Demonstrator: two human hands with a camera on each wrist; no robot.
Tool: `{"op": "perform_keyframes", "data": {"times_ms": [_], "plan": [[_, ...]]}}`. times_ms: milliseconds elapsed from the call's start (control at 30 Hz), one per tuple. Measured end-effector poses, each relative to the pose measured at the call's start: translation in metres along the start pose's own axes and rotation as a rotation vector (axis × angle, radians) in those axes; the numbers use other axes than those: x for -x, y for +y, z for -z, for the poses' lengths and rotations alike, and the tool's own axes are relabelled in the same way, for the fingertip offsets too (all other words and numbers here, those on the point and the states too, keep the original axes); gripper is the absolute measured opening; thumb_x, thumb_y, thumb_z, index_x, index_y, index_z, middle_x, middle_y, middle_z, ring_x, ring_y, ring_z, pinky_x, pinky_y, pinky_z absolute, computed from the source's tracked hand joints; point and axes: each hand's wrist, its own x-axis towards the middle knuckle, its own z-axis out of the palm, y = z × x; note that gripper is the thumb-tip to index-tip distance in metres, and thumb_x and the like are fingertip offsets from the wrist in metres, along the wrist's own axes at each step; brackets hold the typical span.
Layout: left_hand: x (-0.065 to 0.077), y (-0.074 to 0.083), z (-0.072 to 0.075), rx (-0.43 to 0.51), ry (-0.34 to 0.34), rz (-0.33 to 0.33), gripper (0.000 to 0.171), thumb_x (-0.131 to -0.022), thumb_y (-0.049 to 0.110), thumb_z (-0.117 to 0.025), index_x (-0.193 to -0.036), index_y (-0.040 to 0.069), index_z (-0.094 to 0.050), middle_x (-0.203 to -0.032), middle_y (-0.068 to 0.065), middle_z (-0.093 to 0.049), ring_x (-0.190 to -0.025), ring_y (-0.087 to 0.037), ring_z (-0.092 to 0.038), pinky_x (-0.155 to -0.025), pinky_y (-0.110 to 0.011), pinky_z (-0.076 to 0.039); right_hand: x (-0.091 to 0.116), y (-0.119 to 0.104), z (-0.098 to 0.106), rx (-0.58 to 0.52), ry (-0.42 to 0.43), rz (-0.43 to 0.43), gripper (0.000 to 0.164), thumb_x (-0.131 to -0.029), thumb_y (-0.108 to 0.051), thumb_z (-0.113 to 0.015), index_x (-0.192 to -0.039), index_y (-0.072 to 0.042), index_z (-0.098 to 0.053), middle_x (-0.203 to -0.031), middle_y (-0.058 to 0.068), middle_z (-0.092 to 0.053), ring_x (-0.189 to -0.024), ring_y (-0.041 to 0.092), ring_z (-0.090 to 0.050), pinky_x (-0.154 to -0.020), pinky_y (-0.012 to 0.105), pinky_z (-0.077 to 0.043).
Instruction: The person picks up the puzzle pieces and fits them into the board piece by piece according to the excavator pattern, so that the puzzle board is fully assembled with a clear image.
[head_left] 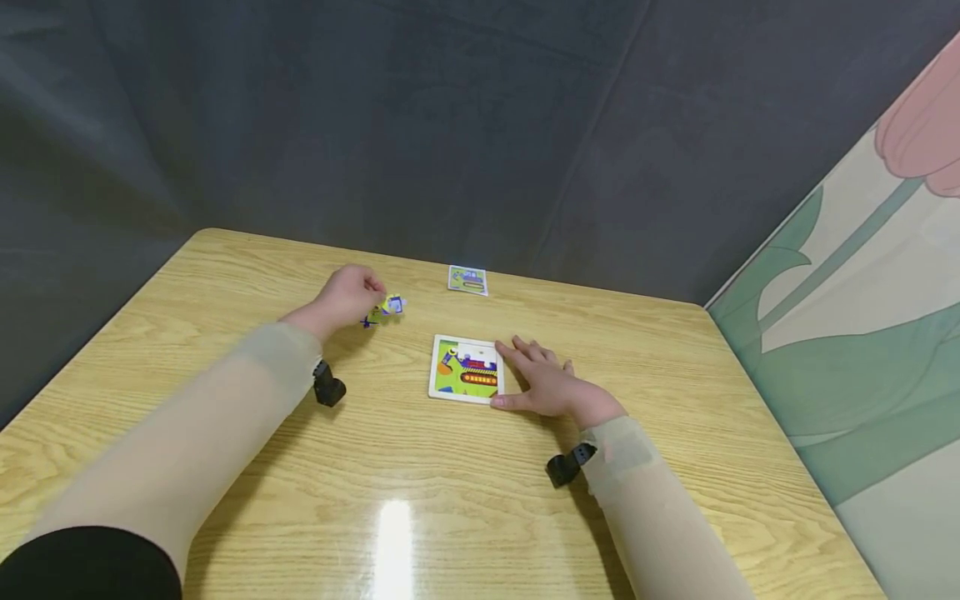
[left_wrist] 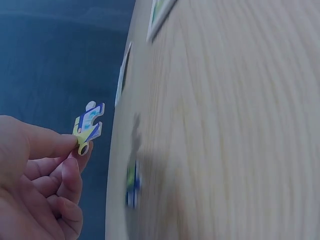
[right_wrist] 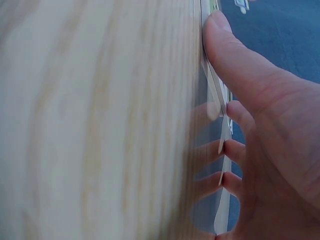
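My left hand (head_left: 347, 297) pinches a blue, yellow and white jigsaw piece (left_wrist: 89, 125) between thumb and fingers, lifted above the table. Below it another jigsaw piece (left_wrist: 132, 185), blurred in the left wrist view, lies on the wood. The puzzle tray (head_left: 432, 367) has a white rim and holds a green picture of an excavator, with a white gap in its upper part. My right hand (head_left: 543, 385) rests at the tray's right side with fingers spread. Its thumb (right_wrist: 225, 37) touches the lower right corner and the index finger reaches the upper right corner.
A small picture card (head_left: 468, 280) with a similar excavator lies near the back edge of the wooden table (head_left: 405, 450). A dark curtain (head_left: 420, 125) hangs behind the table, and a flower-printed panel (head_left: 862, 333) stands along the right side.
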Motion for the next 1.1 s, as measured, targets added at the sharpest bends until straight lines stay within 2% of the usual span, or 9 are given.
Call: {"op": "perform_keyframes", "data": {"times_ms": [133,300,567,833,1100], "plan": [[-0.006,0.015,-0.018,0.018,-0.025,0.001,0.017,-0.099,0.009,-0.055,-0.106,-0.004,-0.063,-0.1,-0.016,-0.061,-0.077,-0.023,-0.052,-0.068,-0.034,-0.045,0.001,0.0,0.001,-0.004,-0.001,-0.005,0.099,-0.083,-0.071,-0.06,-0.159,-0.033,-0.01,-0.165,0.003,0.0,-0.147,0.039,0.0,-0.103,0.075,-0.006],[-0.01,0.034,-0.041,0.018,-0.056,-0.024,0.012,-0.098,0.007,-0.057,-0.101,-0.002,-0.065,-0.094,-0.012,-0.06,-0.076,-0.021,-0.052,-0.068,-0.032,-0.044,0.0,0.0,0.001,0.003,-0.002,-0.009,0.099,-0.082,-0.072,-0.06,-0.159,-0.033,-0.011,-0.165,0.002,0.0,-0.147,0.039,0.0,-0.104,0.075,-0.006],[-0.01,0.051,-0.074,0.048,-0.111,-0.039,0.01,-0.096,0.006,-0.059,-0.098,-0.002,-0.066,-0.096,-0.011,-0.06,-0.085,-0.021,-0.053,-0.074,-0.033,-0.045,0.0,0.0,0.001,0.002,-0.003,-0.012,0.1,-0.081,-0.073,-0.06,-0.159,-0.032,-0.012,-0.165,0.005,-0.001,-0.147,0.04,-0.001,-0.102,0.077,-0.006],[-0.008,0.056,-0.093,0.084,-0.132,-0.03,0.01,-0.097,0.007,-0.059,-0.097,0.0,-0.066,-0.095,-0.01,-0.06,-0.087,-0.021,-0.056,-0.079,-0.034,-0.047,0.001,-0.001,0.001,0.003,-0.004,-0.018,0.1,-0.081,-0.074,-0.059,-0.159,-0.032,-0.012,-0.165,0.004,-0.001,-0.147,0.039,-0.001,-0.102,0.076,-0.005],[-0.007,0.056,-0.099,0.039,-0.174,-0.051,0.009,-0.096,0.007,-0.061,-0.094,0.002,-0.067,-0.092,-0.008,-0.061,-0.083,-0.02,-0.057,-0.075,-0.032,-0.048,0.001,-0.003,0.001,0.009,-0.005,-0.018,0.1,-0.082,-0.073,-0.059,-0.159,-0.032,-0.012,-0.165,0.004,-0.001,-0.147,0.04,-0.001,-0.102,0.076,-0.006]]}}
